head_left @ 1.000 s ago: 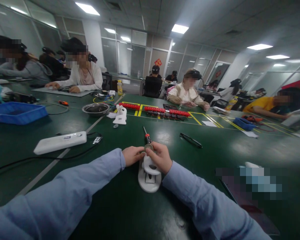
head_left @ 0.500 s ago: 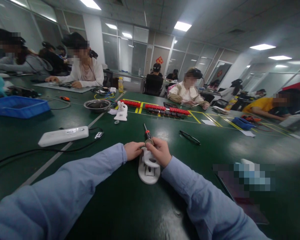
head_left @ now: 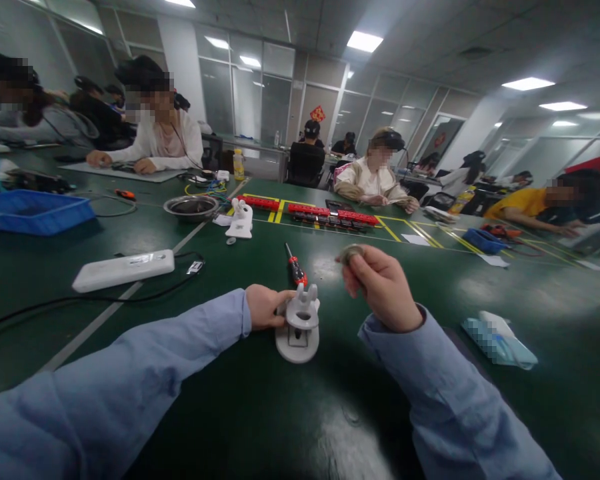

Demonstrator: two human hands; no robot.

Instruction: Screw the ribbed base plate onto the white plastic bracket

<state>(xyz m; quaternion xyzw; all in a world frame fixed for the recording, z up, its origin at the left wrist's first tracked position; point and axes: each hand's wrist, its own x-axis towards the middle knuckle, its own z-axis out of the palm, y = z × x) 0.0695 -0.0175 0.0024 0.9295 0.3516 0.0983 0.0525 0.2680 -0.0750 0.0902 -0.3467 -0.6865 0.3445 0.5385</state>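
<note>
My left hand [head_left: 266, 307] grips the side of a white plastic stand [head_left: 298, 344], which has a rounded base, a hole in its upper plate and two prongs on top. Up to the right of it, my right hand [head_left: 384, 288] is raised off the table and pinches a small round metal disc [head_left: 352, 253] between thumb and fingers. A screwdriver [head_left: 295, 267] with a red and black handle lies just behind the stand, its shaft pointing away from me.
On the left are a white power strip [head_left: 125, 270] with a black cable, a blue tray [head_left: 35, 212] and a metal bowl [head_left: 191, 205]. Another white plastic part [head_left: 240, 220] and red strips [head_left: 330, 213] lie farther back. A light-blue packet [head_left: 500, 341] is at right. People sit around the table.
My right hand has lifted away from the stand to the right with the round disc, uncovering the two prongs. My left hand stays at the stand. The tweezers are now hidden behind my right hand.
</note>
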